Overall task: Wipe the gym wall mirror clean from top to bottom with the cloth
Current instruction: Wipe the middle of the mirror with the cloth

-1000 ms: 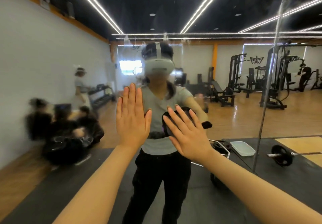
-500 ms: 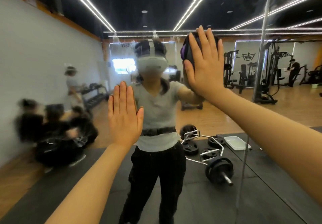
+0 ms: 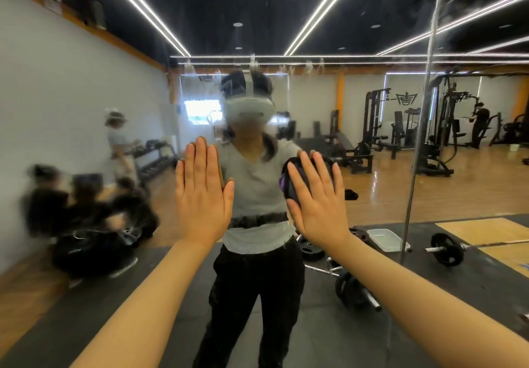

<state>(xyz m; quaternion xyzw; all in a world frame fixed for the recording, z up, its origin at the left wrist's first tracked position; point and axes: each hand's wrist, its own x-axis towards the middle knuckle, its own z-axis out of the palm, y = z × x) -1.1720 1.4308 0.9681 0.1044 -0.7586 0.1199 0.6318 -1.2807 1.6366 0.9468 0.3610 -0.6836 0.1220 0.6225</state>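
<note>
- While my left hand lies flat on the mirror, fingers straight and together, it holds nothing.
- My right hand presses the cloth against the glass with straight, spread fingers; nothing curls round it.
- That dark cloth, with a purple edge, sits at chest height, right of my reflection.
- Streaks show higher up the glass.

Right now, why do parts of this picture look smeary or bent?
Head view: wet streaks cloud the mirror near the top; the wide lens bows the ceiling lights; figures at lower left are blurred; the left hand, right hand and dark cloth stay sharp.
</note>
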